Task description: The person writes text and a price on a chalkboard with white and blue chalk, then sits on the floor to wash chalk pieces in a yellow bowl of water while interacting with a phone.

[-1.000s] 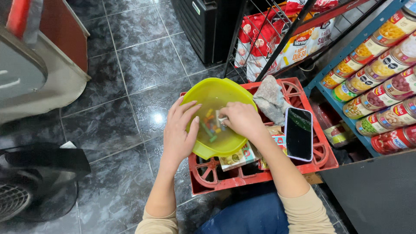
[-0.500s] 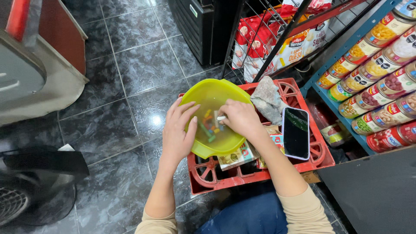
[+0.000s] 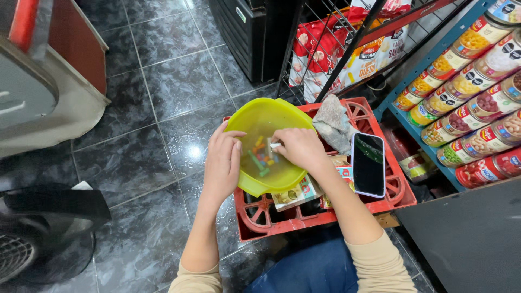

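Your left hand [image 3: 221,165] is clamped on the near-left rim of the yellow-green bowl [image 3: 255,122], fingers over the lip, and that grip is what keeps the bowl steady, since it sits only on the left half of the red crate [image 3: 380,198] and overhangs the crate's left edge above the tiled floor [image 3: 163,92]. Your right hand [image 3: 298,147] is inside the bowl with its fingertips pinched on a small white piece [image 3: 275,145]; the small coloured pieces [image 3: 260,157] lie in a loose cluster on the bowl's bottom, just below and left of that hand. Keep the left hand pressing the rim down toward the crate rather than outward, because any push to the left could tip the bowl off the edge. Work with the fingertips only and lift straight up, so the knuckles do not knock the far wall of the bowl. Room to the right is tight: a grey cloth [image 3: 332,122] lies at the crate's far side touching the bowl, a phone [image 3: 368,164] lies flat just beside your right wrist, and flat printed packets [image 3: 296,194] poke out under the bowl's near edge. Beyond the crate's right edge stands a shelf of cans [image 3: 472,108], and behind its far corner a wire rack of bags [image 3: 336,49]. The open side is the floor to the left.
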